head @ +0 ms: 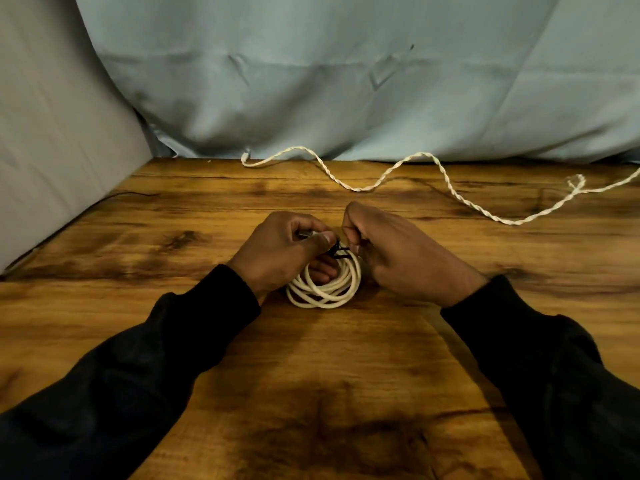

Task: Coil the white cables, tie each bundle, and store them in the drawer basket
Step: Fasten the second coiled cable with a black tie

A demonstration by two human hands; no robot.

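Note:
A coiled white cable (323,292) lies on the wooden table (311,375) at the centre. My left hand (280,251) holds the coil, fingers through its loop, thumb pressing at the top. A thin black tie (341,251) crosses the top of the coil between my two hands. My right hand (398,251) pinches the tie's end with curled fingers. A second cable, white and twisted (446,181), lies uncoiled in waves along the far edge of the table, running off to the right.
Pale blue cloth (346,81) hangs behind the table's far edge. A grey cushion-like surface (52,150) slopes along the left side. No drawer or basket is in view.

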